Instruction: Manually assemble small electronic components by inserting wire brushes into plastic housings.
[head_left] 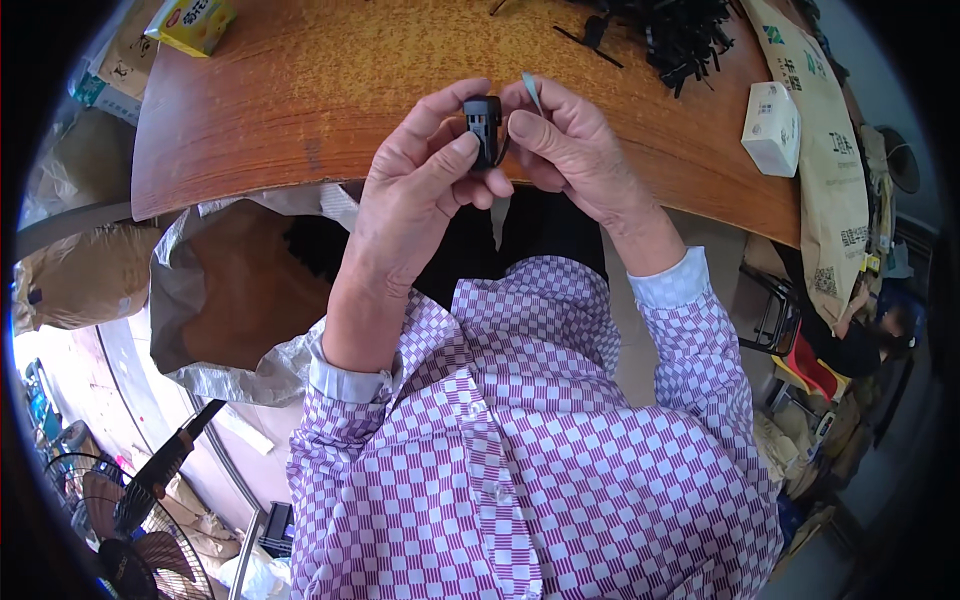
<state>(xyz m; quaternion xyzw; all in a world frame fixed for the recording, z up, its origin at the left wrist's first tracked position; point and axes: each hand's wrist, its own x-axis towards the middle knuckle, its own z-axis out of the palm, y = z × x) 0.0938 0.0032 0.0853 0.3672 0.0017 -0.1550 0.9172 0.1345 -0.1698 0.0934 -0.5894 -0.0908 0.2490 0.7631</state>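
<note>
Above the table's near edge, my left hand [415,165] is closed around a small black plastic part [482,118] with slots in its side. The thumb presses on the part's face and the fingers wrap behind it. A thin black loop or strip hangs along the part's right side. Close by on the right, my right hand [575,145] is closed in a pinch, its thumb tip near the part. A narrow pale green strip [531,88] sticks up from its fingers. Where the strip's lower end goes is hidden by the hand.
A wooden table [330,110] lies ahead, with a pile of black plastic pieces [685,40], a white tissue pack [771,130] and a yellow box [192,24]. An open woven sack [180,290] hangs below the left edge. A fan [140,540] stands at lower left.
</note>
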